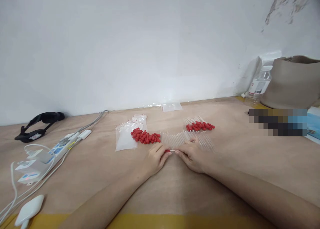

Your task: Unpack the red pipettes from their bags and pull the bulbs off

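My left hand (158, 157) pinches a red rubber bulb (167, 151) between thumb and fingers. From the right, my right hand (191, 155) grips a thin clear dropper tube (172, 151), whose end meets the bulb. How far the tube sits inside it is hidden by my fingers. Just beyond my hands lies a row of clear dropper tubes (172, 139), side by side. A heap of loose red bulbs (145, 136) is behind my left hand. Past the row, on the right, several droppers with red bulbs fitted (198, 125) lie together, tubes pointing to the wall.
Clear zip bags (125, 139) lie left of the bulb heap, another bag (172, 107) by the wall. At left are a power strip (60, 152) with cables and a black strap-like object (40, 125). A plastic bottle (261, 80) and grey-brown bag (292, 82) stand at back right.
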### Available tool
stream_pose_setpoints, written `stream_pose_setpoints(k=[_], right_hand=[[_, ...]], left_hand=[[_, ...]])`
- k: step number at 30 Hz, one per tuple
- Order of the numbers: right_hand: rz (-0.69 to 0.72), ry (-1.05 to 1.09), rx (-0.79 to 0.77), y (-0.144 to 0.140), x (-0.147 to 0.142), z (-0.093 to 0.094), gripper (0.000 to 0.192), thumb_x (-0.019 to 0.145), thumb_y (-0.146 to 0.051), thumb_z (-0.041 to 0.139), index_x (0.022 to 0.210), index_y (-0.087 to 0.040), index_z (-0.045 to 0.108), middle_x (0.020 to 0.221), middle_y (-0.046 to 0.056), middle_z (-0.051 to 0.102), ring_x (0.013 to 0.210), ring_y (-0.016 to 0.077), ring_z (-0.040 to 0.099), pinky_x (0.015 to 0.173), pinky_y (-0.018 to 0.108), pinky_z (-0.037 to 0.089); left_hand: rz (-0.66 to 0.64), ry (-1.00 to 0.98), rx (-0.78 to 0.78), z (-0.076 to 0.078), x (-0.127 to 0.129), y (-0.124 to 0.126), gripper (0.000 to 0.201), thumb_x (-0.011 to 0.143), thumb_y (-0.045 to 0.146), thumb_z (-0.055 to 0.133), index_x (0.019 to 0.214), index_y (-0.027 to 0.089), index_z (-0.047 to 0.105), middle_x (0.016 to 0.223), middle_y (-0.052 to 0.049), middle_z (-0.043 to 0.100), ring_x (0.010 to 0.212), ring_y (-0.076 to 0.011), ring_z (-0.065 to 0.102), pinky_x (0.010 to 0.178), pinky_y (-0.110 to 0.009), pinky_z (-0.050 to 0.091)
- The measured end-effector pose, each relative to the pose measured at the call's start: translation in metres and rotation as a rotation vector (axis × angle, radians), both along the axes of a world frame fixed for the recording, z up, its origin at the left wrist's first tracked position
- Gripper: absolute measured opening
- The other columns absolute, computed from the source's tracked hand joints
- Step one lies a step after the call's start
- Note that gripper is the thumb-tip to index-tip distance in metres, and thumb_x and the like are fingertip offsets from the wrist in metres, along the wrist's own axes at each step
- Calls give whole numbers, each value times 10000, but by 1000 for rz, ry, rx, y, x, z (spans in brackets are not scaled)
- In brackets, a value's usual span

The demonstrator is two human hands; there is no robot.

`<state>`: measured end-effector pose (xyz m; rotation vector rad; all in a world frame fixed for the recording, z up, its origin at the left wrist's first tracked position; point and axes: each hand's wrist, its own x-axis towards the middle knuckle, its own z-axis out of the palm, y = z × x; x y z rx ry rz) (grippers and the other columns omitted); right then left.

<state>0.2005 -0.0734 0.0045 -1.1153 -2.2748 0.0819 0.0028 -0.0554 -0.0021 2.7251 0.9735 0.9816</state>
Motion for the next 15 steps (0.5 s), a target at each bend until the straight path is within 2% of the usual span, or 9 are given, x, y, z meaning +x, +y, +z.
stream_pose_setpoints(k=[3,7,12,15], right_hand=[[51,14,21,-3,1,0,363,901,-275,323,713,-213,628,578,-15,599,605,112,451,726,313,212],[87,13,191,-5,4,-2,303,879,-288,385,721,-207,631,549,-15,584,595,108,419,724,322,189],[94,-25,413,-6,8,-5,190,855,-231,451,798,-225,632,553,-42,585,612,93,403,755,327,172],[110,-58,495,-3,13,-8,180,840,-182,462,891,-247,622,566,-54,584,628,93,407,763,327,173]], left_hand=[[-18,89,25,1,0,-3,155,887,226,376,847,168,515,762,-42,537,719,-155,471,679,-285,391],[-25,193,-17,4,-4,-8,206,901,230,322,826,167,502,763,-38,546,709,-152,475,695,-292,372],[-35,248,-123,11,-8,-11,241,913,234,274,805,178,483,775,-19,551,725,-138,498,740,-296,351],[-34,244,-159,10,-9,-12,255,916,233,259,787,178,472,768,-15,546,730,-137,494,743,-296,347]])
